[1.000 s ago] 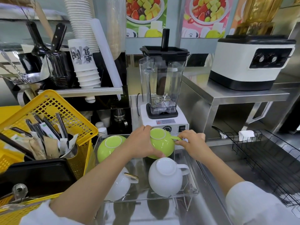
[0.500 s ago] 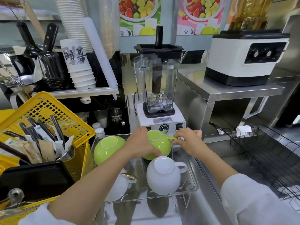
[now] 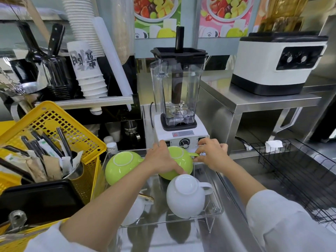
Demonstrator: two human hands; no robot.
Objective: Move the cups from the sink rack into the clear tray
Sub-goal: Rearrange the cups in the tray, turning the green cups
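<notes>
Drinks shop or café prep counter, commercial. Stainless steel counter point(image 3: 225, 233) and raised steel shelf point(image 3: 263, 104) throughout. Blender point(image 3: 177, 91) at 12 o'clock. Stacks of paper cups point(image 3: 87, 73) at 11, one printed with lettering. Fruit posters point(image 3: 157, 13) on wall at 12 to 1. White machine with two dials point(image 3: 278, 64) at 1. Yellow basket point(image 3: 60, 128) with wrapped straws point(image 3: 45, 148) at 9. Black wire rack point(image 3: 298, 171) at 3.
</notes>
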